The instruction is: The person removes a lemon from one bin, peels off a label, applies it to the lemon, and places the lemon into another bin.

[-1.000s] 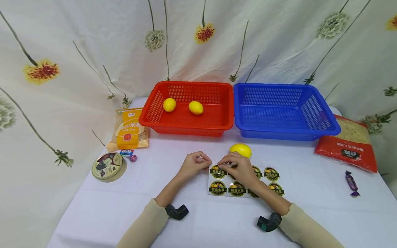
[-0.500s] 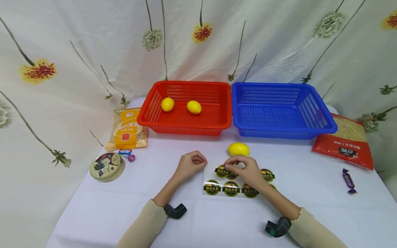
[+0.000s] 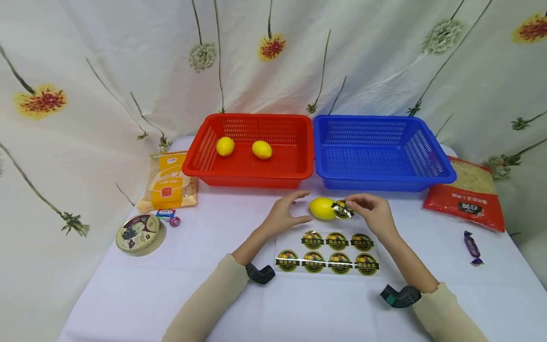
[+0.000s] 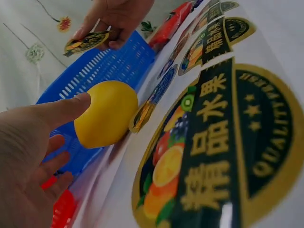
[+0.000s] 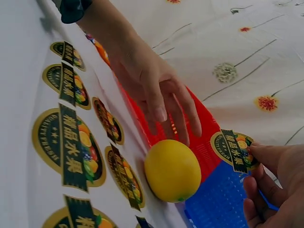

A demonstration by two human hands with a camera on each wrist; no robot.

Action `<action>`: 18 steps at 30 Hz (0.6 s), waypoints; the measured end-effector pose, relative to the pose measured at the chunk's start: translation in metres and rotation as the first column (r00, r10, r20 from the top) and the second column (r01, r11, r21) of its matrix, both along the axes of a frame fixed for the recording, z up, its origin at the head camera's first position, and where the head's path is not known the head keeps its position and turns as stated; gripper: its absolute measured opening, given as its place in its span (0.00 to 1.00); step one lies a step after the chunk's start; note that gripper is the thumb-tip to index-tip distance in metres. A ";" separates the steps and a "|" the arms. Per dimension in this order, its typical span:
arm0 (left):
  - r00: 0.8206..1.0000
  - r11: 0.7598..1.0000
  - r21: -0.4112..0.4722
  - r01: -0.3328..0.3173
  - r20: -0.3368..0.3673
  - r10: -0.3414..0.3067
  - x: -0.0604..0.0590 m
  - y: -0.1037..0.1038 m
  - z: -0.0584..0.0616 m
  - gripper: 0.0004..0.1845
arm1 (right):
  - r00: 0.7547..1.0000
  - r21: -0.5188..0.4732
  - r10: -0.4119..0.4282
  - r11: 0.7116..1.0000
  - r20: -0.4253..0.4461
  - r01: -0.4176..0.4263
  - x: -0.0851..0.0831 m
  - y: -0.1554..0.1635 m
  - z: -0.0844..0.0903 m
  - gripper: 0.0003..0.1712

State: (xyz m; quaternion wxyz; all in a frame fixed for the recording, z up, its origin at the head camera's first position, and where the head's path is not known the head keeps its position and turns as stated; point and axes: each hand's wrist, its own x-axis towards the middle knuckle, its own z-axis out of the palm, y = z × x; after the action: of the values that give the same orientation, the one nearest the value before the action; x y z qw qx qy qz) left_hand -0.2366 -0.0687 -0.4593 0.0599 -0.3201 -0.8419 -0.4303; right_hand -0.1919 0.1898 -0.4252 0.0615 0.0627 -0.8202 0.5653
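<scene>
**A:** Start with the big things. What stood where?

**B:** A white cloth-covered table point(image 3: 128, 294) carried a red perforated plastic basket point(image 3: 299, 164) and a blue perforated plastic basket point(image 3: 444, 171), side by side at the back. Two yellow lemons point(image 3: 262, 149) lay in the red one; nothing showed in the blue one.

**A:** And the fruit being worked on?

**B:** A third smooth yellow lemon point(image 3: 322, 208) sat on the cloth just in front of the baskets, its long axis running left to right, between the two hands.

**A:** Which hand was closer to it?

**B:** The left hand point(image 3: 285, 214) was relaxed, fingers spread and holding nothing, thumb tip at the lemon's left end; the left wrist view showed a fingertip touching it. The right hand point(image 3: 372, 211) pinched a round dark green-and-gold peeled sticker point(image 3: 343, 209) between thumb and fingers, just beside the lemon's right end.

**A:** Any writing?

**B:** The glossy backing sheet of round stickers point(image 3: 326, 251) lay near the person. Each label read "精品水果" on a dark band and "QUALITY" around the rim point(image 4: 266, 142). The orange snack bag point(image 3: 167, 183) and red noodle packet point(image 3: 466, 202) carried print too small to read.
</scene>
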 end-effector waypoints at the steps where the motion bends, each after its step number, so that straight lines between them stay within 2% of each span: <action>1: 1.000 1.000 -0.003 0.021 0.008 -0.021 -0.004 0.004 -0.002 0.37 | 1.000 -0.002 -0.005 1.000 0.016 0.005 -0.002 0.001 0.001 0.19; 4: 0.995 0.997 -0.002 0.080 0.054 -0.079 -0.012 0.015 -0.008 0.39 | 0.999 -0.006 -0.005 1.000 0.041 0.006 -0.001 0.002 0.011 0.18; 8: 0.982 0.991 0.000 0.133 0.135 -0.132 -0.019 0.021 -0.013 0.38 | 0.999 -0.007 0.016 1.000 0.037 -0.016 -0.004 0.002 0.011 0.18; 11: 0.979 0.991 -0.006 0.136 0.153 -0.134 -0.022 0.023 -0.015 0.35 | 0.999 -0.016 0.036 0.999 0.029 -0.035 -0.011 0.003 0.002 0.19; 14: 0.980 0.991 0.002 0.130 0.153 -0.129 -0.022 0.024 -0.016 0.33 | 0.997 -0.012 0.065 0.998 0.031 -0.065 -0.014 0.000 0.000 0.18; 18: 0.977 0.993 0.031 0.117 0.178 -0.120 -0.016 0.021 -0.016 0.32 | 0.990 0.013 0.136 0.991 0.031 -0.137 -0.017 -0.008 -0.002 0.15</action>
State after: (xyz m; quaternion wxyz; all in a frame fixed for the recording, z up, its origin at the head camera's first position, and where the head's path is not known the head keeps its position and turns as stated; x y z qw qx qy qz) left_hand -0.2524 -0.0482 -0.4749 -0.0387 -0.3289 -0.8188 -0.4689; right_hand -0.2085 0.1820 -0.4274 0.0099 0.1107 -0.8189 0.5630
